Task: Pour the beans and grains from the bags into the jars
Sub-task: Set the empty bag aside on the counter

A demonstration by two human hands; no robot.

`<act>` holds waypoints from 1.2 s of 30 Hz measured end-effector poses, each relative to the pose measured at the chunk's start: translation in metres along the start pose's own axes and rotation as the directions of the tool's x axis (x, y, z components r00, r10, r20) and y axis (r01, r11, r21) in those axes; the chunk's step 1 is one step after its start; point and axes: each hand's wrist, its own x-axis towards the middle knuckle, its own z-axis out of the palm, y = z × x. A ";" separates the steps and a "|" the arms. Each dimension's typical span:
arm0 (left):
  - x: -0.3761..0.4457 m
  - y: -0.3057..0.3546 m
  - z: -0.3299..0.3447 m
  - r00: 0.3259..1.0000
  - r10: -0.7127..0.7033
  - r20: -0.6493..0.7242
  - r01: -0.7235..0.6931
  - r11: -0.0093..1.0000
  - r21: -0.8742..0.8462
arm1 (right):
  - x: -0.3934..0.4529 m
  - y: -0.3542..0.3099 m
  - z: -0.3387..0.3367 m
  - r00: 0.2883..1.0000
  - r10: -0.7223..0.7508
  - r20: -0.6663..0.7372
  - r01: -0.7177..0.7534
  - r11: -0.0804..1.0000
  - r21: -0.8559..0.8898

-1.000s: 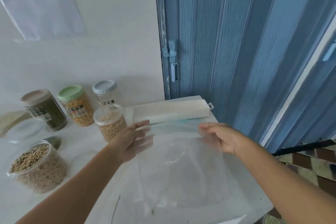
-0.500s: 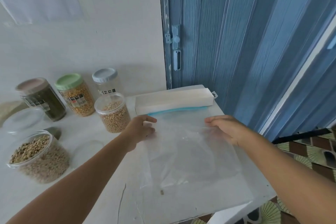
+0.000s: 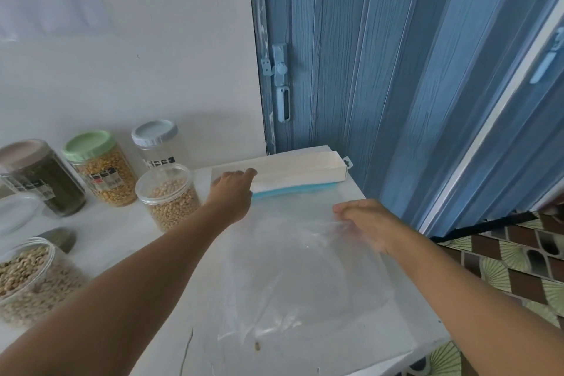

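Note:
An empty clear plastic bag (image 3: 293, 272) with a blue zip strip (image 3: 293, 191) lies flat on the white table (image 3: 406, 333). Its zip edge lies against a long white box (image 3: 302, 171) at the table's back. My left hand (image 3: 233, 189) reaches to the box's left end, its fingers straight and touching there. My right hand (image 3: 366, 223) rests with relaxed fingers on the bag's right edge. An open jar of soybeans (image 3: 168, 195) stands just left of my left hand. A second open jar of beans (image 3: 27, 281) stands at the near left.
At the back left stand a green-lidded jar of corn (image 3: 100, 168), an empty grey-lidded jar (image 3: 155, 143) and a dark jar (image 3: 39, 177). A loose clear lid (image 3: 15, 214) lies left. A blue folding door (image 3: 381, 70) closes the right side past the table edge.
The bag went from held up in both hands to lying flat against the box. My left hand let go and moved up to the box's left end.

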 end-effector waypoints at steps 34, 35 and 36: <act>-0.136 0.041 -0.031 0.966 0.205 0.155 -0.082 0.819 -0.568 | -0.067 -0.044 0.025 0.869 -0.341 0.359 0.488 0.472 -0.734; -0.145 0.040 -0.021 0.952 0.241 0.190 -0.116 0.857 -0.503 | -0.074 -0.038 0.028 0.867 -0.282 0.412 0.498 0.428 -0.754; -0.150 0.038 -0.009 0.937 0.266 0.224 -0.149 0.889 -0.434 | -0.078 -0.029 0.032 0.866 -0.220 0.448 0.499 0.373 -0.782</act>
